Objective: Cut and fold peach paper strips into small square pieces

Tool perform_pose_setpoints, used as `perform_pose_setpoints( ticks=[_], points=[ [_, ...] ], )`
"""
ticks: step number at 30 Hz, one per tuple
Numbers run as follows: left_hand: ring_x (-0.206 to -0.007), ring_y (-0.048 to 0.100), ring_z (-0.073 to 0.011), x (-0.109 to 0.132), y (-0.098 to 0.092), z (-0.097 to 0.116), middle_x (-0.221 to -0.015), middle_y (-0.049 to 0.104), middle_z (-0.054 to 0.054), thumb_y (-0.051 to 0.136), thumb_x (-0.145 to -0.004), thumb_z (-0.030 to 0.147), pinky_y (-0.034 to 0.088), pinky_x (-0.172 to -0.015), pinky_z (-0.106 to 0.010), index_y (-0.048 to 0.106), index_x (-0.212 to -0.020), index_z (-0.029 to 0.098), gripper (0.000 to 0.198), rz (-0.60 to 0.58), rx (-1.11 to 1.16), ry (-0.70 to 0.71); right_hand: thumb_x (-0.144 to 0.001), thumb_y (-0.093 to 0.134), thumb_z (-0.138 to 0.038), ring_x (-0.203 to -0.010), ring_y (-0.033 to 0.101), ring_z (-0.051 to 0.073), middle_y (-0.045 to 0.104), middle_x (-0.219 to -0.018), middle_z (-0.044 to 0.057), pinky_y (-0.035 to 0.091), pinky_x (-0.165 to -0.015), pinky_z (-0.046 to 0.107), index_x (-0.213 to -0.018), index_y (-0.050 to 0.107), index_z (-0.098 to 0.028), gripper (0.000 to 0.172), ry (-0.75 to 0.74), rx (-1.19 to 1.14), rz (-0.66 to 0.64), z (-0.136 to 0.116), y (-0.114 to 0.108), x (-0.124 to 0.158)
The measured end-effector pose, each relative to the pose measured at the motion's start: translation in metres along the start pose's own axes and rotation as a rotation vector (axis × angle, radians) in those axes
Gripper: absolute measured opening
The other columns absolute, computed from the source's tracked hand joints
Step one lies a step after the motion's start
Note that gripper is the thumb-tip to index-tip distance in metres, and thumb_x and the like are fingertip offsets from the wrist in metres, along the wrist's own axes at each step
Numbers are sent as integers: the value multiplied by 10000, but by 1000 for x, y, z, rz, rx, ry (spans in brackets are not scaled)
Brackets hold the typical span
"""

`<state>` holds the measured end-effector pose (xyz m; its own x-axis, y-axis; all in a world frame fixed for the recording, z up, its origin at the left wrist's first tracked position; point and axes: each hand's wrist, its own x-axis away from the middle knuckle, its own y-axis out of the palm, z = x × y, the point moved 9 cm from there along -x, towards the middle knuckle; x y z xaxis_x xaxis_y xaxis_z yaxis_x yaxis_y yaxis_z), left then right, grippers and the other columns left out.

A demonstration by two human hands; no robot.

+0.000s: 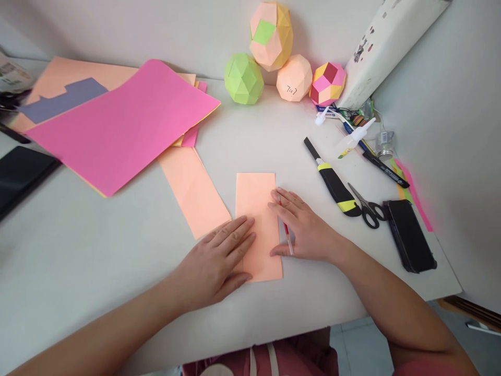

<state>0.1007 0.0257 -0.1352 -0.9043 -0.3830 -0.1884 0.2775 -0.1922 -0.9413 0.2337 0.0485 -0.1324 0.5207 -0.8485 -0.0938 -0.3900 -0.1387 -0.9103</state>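
A peach paper strip (256, 196) lies upright on the table before me. My left hand (219, 261) rests flat across its left side, fingers stretched to the right and thumb near the lower edge. At the strip's right edge is my right hand (305, 224), fingertips and thumb touching the paper. A thin red and clear stick, looking like a pen refill (286, 228), is tucked between that hand's fingers. Another peach strip (195, 188) lies slanted to the left, its lower corner close to my left fingers.
Pink sheets (125, 125) and a purple cut piece (66, 99) lie at the left, near a dark device (23, 175). Paper balls (245, 78) stand at the back. A utility knife (336, 185), scissors (368, 209), a glue bottle (357, 134) and a black phone (410, 235) are at the right.
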Motion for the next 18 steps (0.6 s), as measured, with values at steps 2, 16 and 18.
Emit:
perform_pose_setpoints(
  ticks=[2,16,18],
  points=[
    [-1414,253,-350,0,1,0,-1503,327,-232,472,-944,420,382,-1069,-499,394,-1390,48,586,-5,0,1,-704,749,-556,-1445,184,309,340,-1492,246,233,-1166,539,-1398,358,-88,924,10,-2,-2,0,0,0],
    [-1430,213,-343,3,6,-2,-1558,235,-166,457,-954,420,369,-1071,-522,346,-1443,176,557,-14,11,-9,-689,754,-571,-1443,197,304,348,-1492,236,242,-1169,517,-1354,415,-88,889,26,5,-12,2,2,-1],
    [-1431,211,-342,4,7,-2,-1561,228,-164,460,-952,419,363,-1076,-520,336,-1449,179,566,-21,5,-7,-690,749,-578,-1441,201,307,354,-1486,242,244,-1170,507,-1340,432,-71,883,17,10,0,2,1,-1]
  ],
)
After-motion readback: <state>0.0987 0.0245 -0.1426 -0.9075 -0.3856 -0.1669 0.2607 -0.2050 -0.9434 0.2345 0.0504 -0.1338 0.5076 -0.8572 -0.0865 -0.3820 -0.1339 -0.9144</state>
